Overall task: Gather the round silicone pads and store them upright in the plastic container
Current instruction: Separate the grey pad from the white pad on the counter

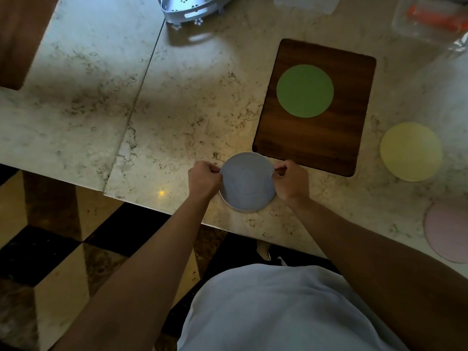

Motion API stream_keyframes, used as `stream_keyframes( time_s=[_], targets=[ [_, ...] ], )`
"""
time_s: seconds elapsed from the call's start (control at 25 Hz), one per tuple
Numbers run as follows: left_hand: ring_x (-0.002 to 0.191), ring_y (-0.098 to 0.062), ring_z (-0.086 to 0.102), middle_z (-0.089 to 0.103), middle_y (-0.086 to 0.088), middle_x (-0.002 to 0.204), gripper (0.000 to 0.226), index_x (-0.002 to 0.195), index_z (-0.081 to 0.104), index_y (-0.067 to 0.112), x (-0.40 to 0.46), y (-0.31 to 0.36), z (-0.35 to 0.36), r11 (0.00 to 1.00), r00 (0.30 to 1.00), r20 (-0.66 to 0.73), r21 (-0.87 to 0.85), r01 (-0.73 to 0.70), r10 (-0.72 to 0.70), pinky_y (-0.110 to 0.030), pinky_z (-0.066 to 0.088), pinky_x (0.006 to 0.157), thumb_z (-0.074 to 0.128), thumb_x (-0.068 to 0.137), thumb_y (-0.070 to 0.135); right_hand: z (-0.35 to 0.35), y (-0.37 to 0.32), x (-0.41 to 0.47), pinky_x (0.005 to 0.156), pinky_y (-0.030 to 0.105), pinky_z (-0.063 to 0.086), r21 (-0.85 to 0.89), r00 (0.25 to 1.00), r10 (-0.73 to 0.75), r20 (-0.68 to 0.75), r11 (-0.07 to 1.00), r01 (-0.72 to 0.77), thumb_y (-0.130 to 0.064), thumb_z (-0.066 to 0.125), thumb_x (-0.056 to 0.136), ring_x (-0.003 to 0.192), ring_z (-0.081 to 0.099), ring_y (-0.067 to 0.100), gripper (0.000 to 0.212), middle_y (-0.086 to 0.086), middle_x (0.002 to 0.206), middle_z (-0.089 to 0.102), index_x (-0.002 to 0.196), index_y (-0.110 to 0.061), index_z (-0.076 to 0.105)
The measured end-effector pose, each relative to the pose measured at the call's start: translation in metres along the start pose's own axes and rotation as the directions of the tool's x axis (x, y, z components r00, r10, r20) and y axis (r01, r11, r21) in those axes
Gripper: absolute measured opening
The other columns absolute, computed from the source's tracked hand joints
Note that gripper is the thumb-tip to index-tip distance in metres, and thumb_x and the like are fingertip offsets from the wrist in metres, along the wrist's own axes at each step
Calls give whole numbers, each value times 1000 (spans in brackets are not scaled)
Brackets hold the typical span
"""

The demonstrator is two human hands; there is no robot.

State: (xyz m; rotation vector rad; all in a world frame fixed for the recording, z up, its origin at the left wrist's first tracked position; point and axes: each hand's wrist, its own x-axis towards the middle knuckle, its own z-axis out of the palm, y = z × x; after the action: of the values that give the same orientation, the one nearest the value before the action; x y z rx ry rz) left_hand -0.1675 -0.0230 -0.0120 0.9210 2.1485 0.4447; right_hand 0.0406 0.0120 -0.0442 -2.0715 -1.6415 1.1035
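Observation:
A pale blue round silicone pad (247, 183) lies near the counter's front edge. My left hand (203, 178) pinches its left rim and my right hand (291, 179) pinches its right rim. A green pad (305, 91) rests flat on a dark wooden board (316, 140). A yellow pad (410, 152) lies flat on the counter to the right. A pink pad (447, 230) is cut off by the right frame edge. A clear plastic container (428, 19) stands at the far right corner, with something orange inside.
A grey perforated rack (192, 8) stands at the back centre. Another translucent plastic piece (306, 3) sits beside it. The marble counter (101, 102) has a seam left of my hands. Its front edge drops to a checkered floor.

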Motion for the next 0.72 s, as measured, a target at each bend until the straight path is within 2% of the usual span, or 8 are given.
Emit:
stream_keyframes(
  time_s=[0.28,0.48,0.72],
  targets=[
    [80,-24,68,75,-12,79,15,78,77,2,0,0,-2,995,998,-19,70,-66,67,-36,58,73,62,76,5,1,-2,0,76,26,45,-19,1000,-9,-10,1000,9,-10,67,89,90,62,17,12,6,103,71,101,-10,69],
    [82,-25,68,75,-12,82,15,81,77,3,2,2,-1,993,997,-9,99,-70,71,-34,57,72,64,76,5,1,-1,-1,85,34,52,-33,1000,-16,-21,999,15,-9,66,89,99,65,23,15,8,106,72,104,-8,69],
    [77,-26,68,74,-12,77,14,76,77,3,2,3,0,992,997,-32,109,-63,67,-34,57,70,64,74,5,1,-3,0,79,27,48,-41,999,10,-40,999,-12,-14,68,88,96,67,22,15,7,103,73,102,-9,71]
  ],
)
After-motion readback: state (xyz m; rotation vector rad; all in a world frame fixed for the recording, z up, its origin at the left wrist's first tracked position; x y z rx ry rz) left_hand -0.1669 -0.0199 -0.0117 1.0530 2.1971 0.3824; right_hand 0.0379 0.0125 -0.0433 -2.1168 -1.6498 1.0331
